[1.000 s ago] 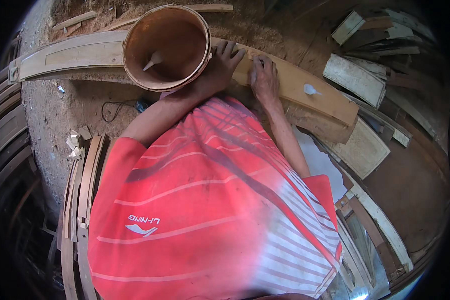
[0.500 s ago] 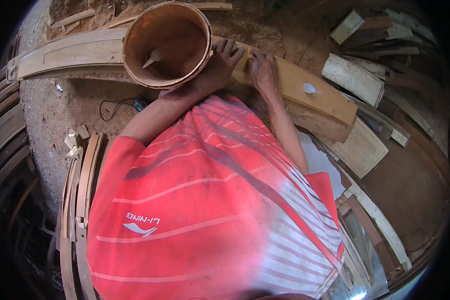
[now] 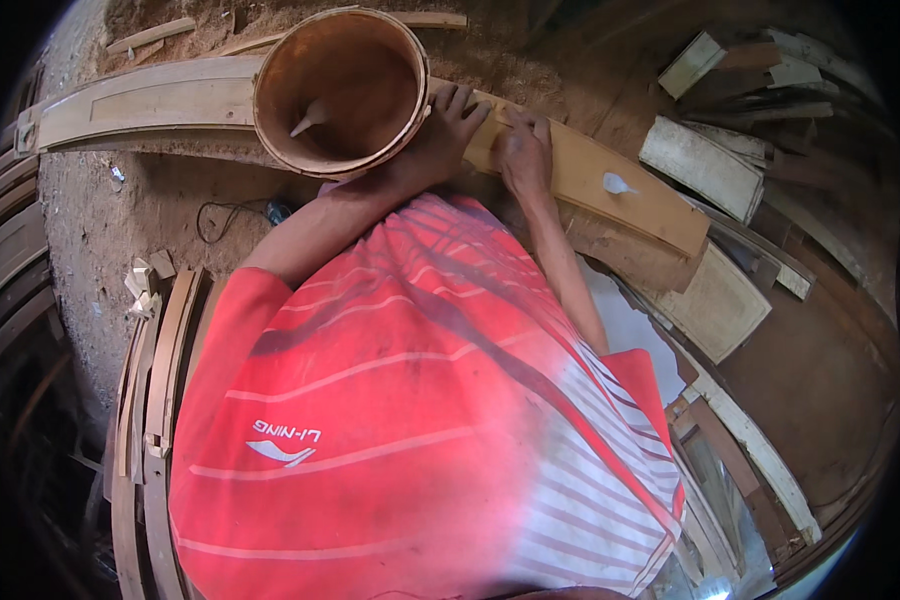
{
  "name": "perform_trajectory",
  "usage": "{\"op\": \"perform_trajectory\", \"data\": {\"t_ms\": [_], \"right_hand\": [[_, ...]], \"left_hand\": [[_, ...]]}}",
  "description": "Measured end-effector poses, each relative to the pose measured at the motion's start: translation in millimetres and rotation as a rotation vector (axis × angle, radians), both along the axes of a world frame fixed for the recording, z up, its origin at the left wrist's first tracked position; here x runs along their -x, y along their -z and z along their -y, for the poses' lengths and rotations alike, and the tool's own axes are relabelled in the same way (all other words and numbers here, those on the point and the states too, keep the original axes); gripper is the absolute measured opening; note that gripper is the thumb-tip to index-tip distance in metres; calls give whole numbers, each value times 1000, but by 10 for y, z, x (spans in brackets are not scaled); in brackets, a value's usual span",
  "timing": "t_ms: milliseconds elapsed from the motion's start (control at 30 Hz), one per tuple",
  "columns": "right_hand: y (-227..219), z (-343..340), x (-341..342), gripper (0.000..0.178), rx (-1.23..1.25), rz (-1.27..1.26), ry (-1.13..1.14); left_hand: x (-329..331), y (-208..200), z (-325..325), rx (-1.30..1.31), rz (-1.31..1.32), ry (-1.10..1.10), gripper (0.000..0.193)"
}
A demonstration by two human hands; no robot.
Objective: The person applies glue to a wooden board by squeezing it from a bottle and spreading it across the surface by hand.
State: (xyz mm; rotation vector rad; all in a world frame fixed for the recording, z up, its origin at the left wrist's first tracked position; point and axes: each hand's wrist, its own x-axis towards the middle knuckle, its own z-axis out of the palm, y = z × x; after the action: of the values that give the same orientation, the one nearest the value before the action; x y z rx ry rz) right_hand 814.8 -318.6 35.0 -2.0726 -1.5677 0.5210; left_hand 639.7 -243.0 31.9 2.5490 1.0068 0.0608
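Observation:
A long, curved wooden board (image 3: 582, 172) runs across the far side of my body. My left hand (image 3: 453, 122) lies on it with its fingers spread over the surface. Just to the right, my right hand (image 3: 526, 148) is closed, its curled fingers pressed against the board; whatever they hold is hidden. A small white piece with a pointed tip (image 3: 616, 183) rests on the board to the right of it. Beside my left forearm stands a round, brown-stained bucket (image 3: 382, 95), holding a white pointed nozzle (image 3: 310, 119). The bucket covers part of the wood behind it.
A pale framed wooden piece (image 3: 160, 100) extends left of the bucket. White-coated offcuts (image 3: 698, 165) are piled at the right. Wood strips (image 3: 170, 350) lean at my left, near a dark cable (image 3: 220, 215) on the dusty ground.
My right hand has shifted slightly nearer to me, its fingers still curled at the board. My left hand stays in place. The whole view has shifted a little.

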Motion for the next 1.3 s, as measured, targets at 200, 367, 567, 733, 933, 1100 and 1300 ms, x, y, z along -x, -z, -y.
{"op": "perform_trajectory", "data": {"t_ms": [200,367,567,733,933,1100,1300], "right_hand": [[-42,21,57,38,75,257,-75],[-69,16,13,36,123,186,-84],[-5,10,17,39,25,144,-12],[2,84,103,44,78,255,-49],[-5,87,113,45,78,351,-76],[-123,-26,64,44,163,206,-74],[-44,-18,187,43,86,187,-74]], "left_hand": [[-13,84,3,-49,0,0,115],[-9,14,3,10,13,13,114],[8,59,11,-40,41,-13,110],[19,55,21,-36,65,-18,111],[3,64,18,-81,61,10,109],[11,67,-3,-31,38,-8,108],[49,236,63,-89,113,5,110]]}}
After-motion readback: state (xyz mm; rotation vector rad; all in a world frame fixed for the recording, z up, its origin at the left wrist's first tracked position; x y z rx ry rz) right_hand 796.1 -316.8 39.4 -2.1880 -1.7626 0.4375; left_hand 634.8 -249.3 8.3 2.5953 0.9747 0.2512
